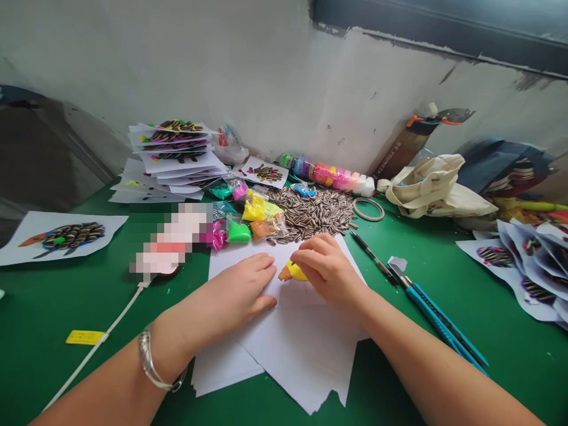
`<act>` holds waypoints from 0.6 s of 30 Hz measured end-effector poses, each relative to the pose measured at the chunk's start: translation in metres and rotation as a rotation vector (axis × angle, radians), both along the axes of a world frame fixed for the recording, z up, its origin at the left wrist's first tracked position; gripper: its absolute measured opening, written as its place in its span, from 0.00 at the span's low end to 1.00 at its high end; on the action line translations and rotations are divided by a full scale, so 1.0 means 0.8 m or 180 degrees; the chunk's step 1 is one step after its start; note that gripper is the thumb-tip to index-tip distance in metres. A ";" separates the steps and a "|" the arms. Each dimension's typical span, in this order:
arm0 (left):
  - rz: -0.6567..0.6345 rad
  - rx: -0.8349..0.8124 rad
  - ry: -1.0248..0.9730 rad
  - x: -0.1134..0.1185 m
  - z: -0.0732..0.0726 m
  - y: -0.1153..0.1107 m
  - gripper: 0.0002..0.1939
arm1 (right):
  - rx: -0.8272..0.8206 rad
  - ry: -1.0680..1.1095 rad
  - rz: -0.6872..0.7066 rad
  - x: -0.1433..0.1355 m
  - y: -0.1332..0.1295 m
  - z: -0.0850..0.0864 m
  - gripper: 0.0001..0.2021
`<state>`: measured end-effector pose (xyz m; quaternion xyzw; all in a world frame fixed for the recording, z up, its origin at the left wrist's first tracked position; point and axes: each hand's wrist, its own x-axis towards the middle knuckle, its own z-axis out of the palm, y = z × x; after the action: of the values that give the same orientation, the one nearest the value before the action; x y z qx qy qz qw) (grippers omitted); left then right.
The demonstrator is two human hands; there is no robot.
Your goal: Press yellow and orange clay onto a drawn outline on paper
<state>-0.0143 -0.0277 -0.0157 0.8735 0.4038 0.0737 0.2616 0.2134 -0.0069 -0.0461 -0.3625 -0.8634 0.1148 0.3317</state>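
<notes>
My left hand (248, 287) lies flat on white paper (306, 355), fingers stretched out, steadying nothing but the sheet. A flat yellow clay shape (298, 271) with an orange clay piece (285, 273) at its left end rests on the paper. Over this shape my right hand (326, 266) bends with its fingers drawn together. A small dark spot shows by its fingertips; what the fingers grip, if anything, is mostly hidden. Just beyond the paper lies a heap of striped sunflower seeds (317, 210).
Bagged coloured clay (239, 231) sits left of the seeds. A pen (373, 257), a blue utility knife (439, 319) and a tape ring (368, 209) lie at right. Stacked seed pictures (181, 160) stand at back left. A blurred-out object with a white cable (102, 340) lies left.
</notes>
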 end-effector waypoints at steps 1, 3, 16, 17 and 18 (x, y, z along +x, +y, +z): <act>-0.0011 -0.0010 -0.0046 0.000 -0.001 0.001 0.08 | 0.0065 -0.0136 0.0079 -0.003 -0.002 0.002 0.11; -0.0024 -0.0051 -0.0102 0.001 -0.002 0.002 0.10 | 0.0059 -0.0327 0.0213 -0.010 -0.004 0.001 0.11; 0.0082 -0.0342 -0.0348 0.002 0.003 0.003 0.21 | 0.0143 -0.0456 0.0451 -0.020 0.001 -0.020 0.09; 0.0093 -0.0356 -0.0360 0.002 0.003 0.003 0.23 | 0.0189 -0.0481 0.0458 -0.020 0.001 -0.020 0.09; 0.0098 -0.0360 -0.0365 0.002 0.002 0.003 0.24 | 0.0234 -0.0517 0.0468 -0.019 0.002 -0.020 0.09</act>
<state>-0.0129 -0.0249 -0.0142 0.8454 0.4050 0.1048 0.3321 0.1979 -0.0054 -0.0620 -0.2940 -0.9153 0.0773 0.2643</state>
